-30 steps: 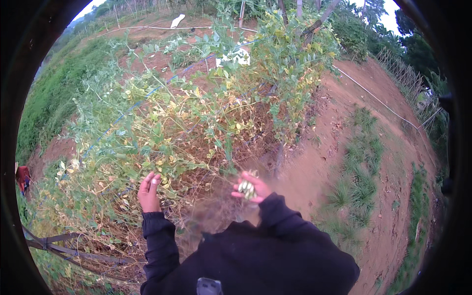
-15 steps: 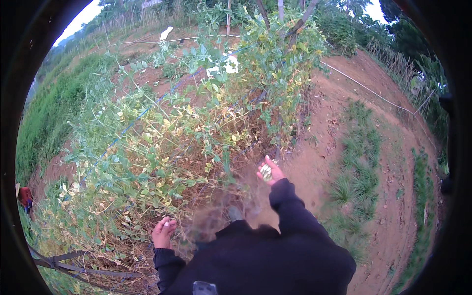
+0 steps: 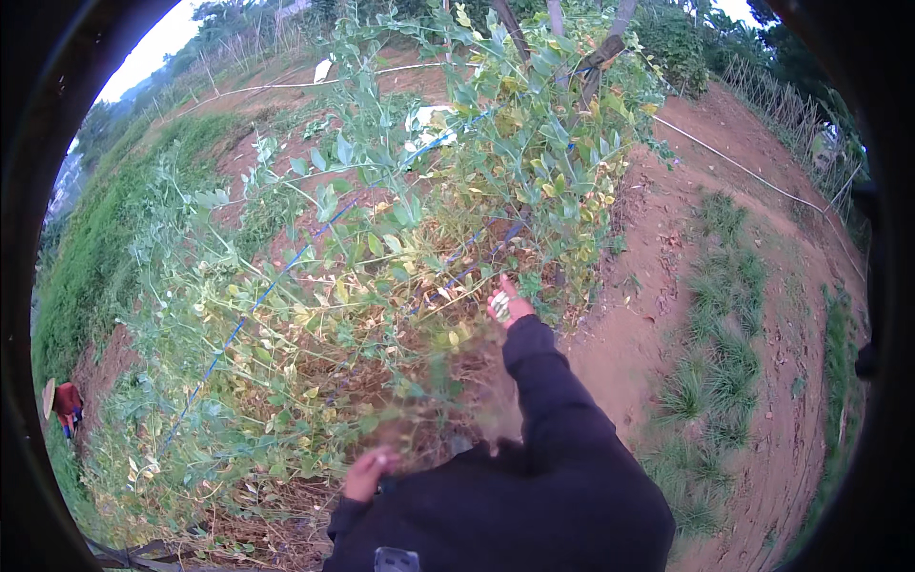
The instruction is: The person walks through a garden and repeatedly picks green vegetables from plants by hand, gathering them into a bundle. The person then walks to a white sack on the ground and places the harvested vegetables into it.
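Observation:
Several pale green pea pods (image 3: pixel 500 305) lie in my right hand (image 3: pixel 516 309), which is curled around them with a finger stretched toward the plants. That hand is at the right edge of a tangle of pea plants (image 3: pixel 315 315), green on top and dry and yellow-brown lower down. My left hand (image 3: pixel 368 474) is low, close to my body, beside the dry lower stems. Its fingers look bent together and are blurred; a small pale spot shows at the fingertips, too unclear to name.
A blue string (image 3: pixel 250 315) runs through the plants toward wooden poles (image 3: pixel 596 57) at the back. Grass tufts (image 3: pixel 710 391) grow on the reddish soil to the right. A pale pipe (image 3: pixel 739 167) crosses the slope. A person in red (image 3: pixel 68 400) is at the far left.
My right hand with the pods has moved up and slightly left, closer to the plants. My left hand has shifted right and down toward my body. The view has tilted a little.

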{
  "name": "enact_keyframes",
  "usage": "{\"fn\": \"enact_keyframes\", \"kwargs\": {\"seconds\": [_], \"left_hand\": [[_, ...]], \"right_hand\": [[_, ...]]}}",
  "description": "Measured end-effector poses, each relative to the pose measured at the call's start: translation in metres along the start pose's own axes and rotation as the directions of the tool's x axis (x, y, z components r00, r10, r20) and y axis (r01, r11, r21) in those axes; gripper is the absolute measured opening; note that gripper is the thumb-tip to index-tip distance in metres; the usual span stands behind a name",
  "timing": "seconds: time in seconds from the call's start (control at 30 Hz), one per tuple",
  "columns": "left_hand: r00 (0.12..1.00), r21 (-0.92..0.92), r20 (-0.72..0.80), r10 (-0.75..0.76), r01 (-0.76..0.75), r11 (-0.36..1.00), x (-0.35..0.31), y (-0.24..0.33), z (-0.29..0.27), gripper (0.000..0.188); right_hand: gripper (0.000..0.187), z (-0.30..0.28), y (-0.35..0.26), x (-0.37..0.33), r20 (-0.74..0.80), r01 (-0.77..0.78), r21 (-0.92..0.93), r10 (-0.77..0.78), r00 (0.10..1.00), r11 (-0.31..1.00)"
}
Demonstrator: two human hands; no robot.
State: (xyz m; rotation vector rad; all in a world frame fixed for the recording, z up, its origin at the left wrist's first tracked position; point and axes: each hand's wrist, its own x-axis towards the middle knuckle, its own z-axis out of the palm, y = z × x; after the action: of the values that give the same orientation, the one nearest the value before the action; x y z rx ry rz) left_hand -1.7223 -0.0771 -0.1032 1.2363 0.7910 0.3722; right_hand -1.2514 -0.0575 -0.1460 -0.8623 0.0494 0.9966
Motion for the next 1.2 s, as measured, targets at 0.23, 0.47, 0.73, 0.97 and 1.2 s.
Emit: {"fn": "enact_keyframes", "kwargs": {"seconds": [0.23,0.47,0.73,0.97,1.2], "left_hand": [[0.991,0.025,0.133,-0.018,0.015,1.0,0.078,0.033,0.03,0.035],[0.997,0.674,0.067,-0.036,-0.019,0.738,0.106,0.105,0.055,0.032],[0.794,0.566,0.51,0.33,-0.599,0.566,0.172,0.179,0.106,0.032],[0.836,0.4,0.456,0.307,-0.5,0.768,0.288,0.14,0.191,0.046],[0.8,0.491,0.504,0.327,-0.576,0.653,0.352,0.123,0.188,0.045]], "right_hand": [[0.032,0.022,-0.011,0.119,-0.195,0.124,-0.528,-0.262,0.945,0.84],[0.034,0.045,-0.019,0.155,-0.236,0.017,-0.923,-0.598,0.766,0.386],[0.055,0.027,-0.053,0.114,0.189,0.159,-0.982,-0.447,0.874,-0.104],[0.041,0.003,-0.065,0.066,0.184,0.19,-0.982,-0.261,0.948,-0.001],[0.041,0.029,-0.058,-0.021,0.149,0.14,-0.917,-0.004,0.989,0.373]]}}
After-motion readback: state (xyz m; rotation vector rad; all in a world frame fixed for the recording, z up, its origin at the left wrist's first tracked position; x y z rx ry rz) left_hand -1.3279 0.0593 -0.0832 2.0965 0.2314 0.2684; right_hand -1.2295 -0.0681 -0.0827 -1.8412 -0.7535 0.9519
